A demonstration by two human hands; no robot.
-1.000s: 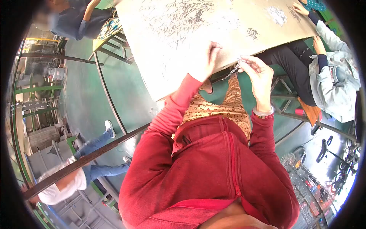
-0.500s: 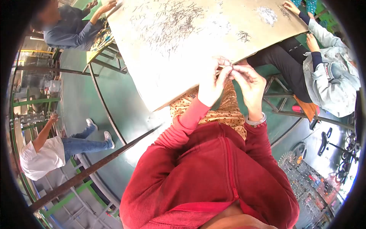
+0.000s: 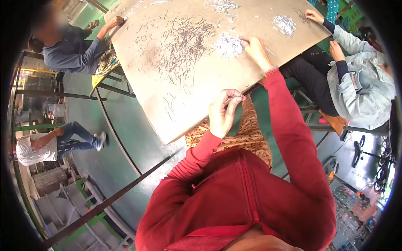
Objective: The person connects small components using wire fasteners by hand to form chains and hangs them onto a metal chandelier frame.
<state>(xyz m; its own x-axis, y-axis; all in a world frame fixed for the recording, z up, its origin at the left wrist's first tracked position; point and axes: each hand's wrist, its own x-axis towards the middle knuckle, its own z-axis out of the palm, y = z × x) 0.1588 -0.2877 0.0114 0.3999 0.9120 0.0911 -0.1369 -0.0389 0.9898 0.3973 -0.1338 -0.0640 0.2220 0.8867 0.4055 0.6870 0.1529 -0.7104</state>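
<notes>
My left hand (image 3: 225,113) is closed in a pinch just above the near edge of the table; whatever sits between its fingertips is too small to make out. My right hand (image 3: 256,52) reaches over the table, fingertips bent together at the right side of a pile of small silvery-white pieces (image 3: 228,45). Anything in those fingers is too small to name. To the left of that pile spreads a wide scatter of thin dark pieces (image 3: 184,44), short and wire-like. A few of them lie nearer to me on the tabletop (image 3: 142,92).
More silvery pieces lie in a pile (image 3: 284,25) at right and another (image 3: 224,6) at the far side. Co-workers sit at left (image 3: 71,50) and right (image 3: 360,79), their hands at the table edges. Another person (image 3: 39,146) walks on the floor at left.
My hands were together at the table edge; the right has moved away and forward to the silvery pile, while the left stays near the edge, pinched. The person at left has walked on.
</notes>
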